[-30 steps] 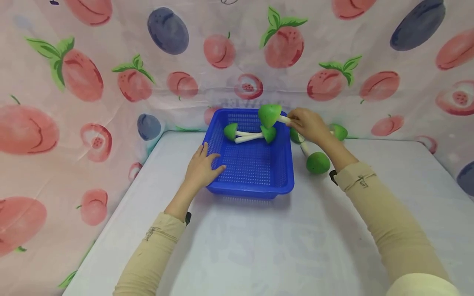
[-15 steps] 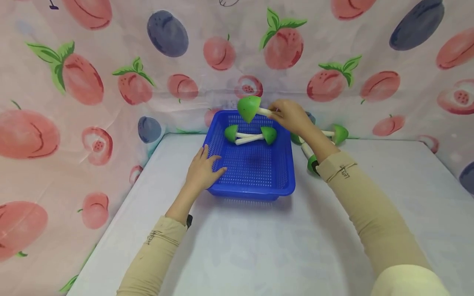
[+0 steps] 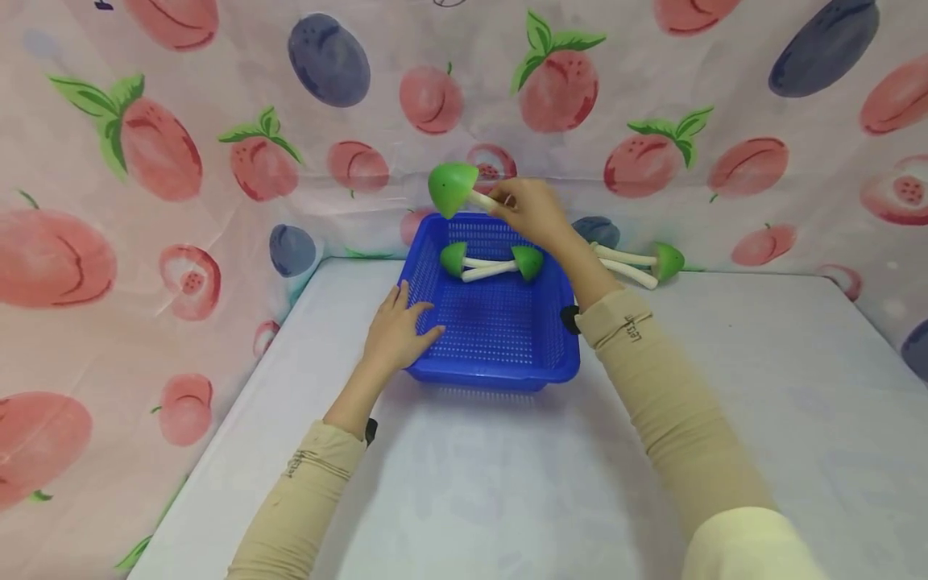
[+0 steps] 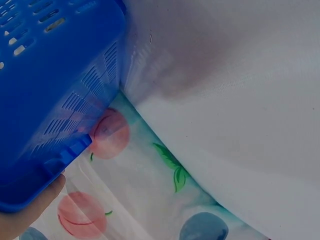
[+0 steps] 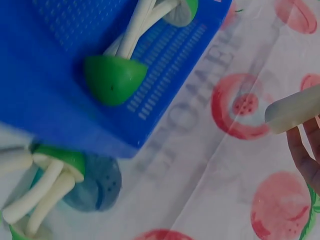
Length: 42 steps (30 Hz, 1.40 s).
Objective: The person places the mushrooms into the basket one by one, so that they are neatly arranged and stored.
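A blue slotted basket (image 3: 493, 338) stands on the white table (image 3: 507, 483). Two green-capped toy mushrooms (image 3: 453, 258) (image 3: 527, 262) lie crossed at its far end, one cap showing in the right wrist view (image 5: 112, 77). My right hand (image 3: 500, 200) is raised over the basket's back rim and pinches the white stem (image 5: 295, 110) of a third green mushroom (image 3: 449, 187), cap pointing left. My left hand (image 3: 406, 318) lies with spread fingers on the basket's front-left corner (image 4: 55, 90); one fingertip (image 4: 30, 210) touches under the rim.
Two more green mushrooms (image 3: 638, 266) (image 5: 45, 185) lie on the table just right of the basket, by the back wall. A peach-and-plum print cloth (image 3: 181, 161) closes in the back and both sides. Bare table surface (image 4: 240, 100) stretches in front.
My right hand has carried the mushroom up and to the left, from the basket's right rim to above its back edge. The left hand and basket have stayed put.
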Each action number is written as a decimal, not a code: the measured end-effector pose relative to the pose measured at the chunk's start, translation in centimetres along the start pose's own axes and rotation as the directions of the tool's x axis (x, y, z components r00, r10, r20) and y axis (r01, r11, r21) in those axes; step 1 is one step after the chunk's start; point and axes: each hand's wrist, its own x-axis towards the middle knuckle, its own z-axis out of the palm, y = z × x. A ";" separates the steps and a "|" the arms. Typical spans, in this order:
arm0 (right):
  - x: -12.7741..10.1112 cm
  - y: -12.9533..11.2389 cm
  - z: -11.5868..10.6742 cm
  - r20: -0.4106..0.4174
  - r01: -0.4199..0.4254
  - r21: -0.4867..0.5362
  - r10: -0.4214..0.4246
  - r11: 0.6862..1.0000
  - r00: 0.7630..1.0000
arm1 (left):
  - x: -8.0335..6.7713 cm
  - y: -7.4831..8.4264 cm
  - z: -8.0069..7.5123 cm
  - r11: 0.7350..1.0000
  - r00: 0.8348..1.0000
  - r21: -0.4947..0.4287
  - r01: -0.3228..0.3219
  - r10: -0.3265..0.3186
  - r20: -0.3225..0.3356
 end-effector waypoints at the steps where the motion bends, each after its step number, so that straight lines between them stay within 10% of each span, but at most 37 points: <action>1: 0.1 -0.1 0.2 -0.003 0.002 0.009 -0.002 1.000 1.000 | 0.0 0.0 0.0 1.000 1.000 -0.003 0.000 0.000 0.003; 13: 0.8 0.5 3.7 0.032 0.025 0.097 -0.028 0.995 0.999 | -0.1 0.1 -0.1 1.000 1.000 -0.004 0.007 -0.007 0.007; 19: 0.8 1.8 5.8 0.086 -0.093 0.130 0.082 0.987 0.993 | -0.3 0.1 -0.2 1.000 1.000 -0.013 0.017 -0.017 0.004; 42: 1.0 5.5 10.4 0.271 -0.153 -0.017 0.152 0.988 0.951 | -0.1 0.0 0.0 0.999 0.999 -0.015 0.032 -0.032 0.008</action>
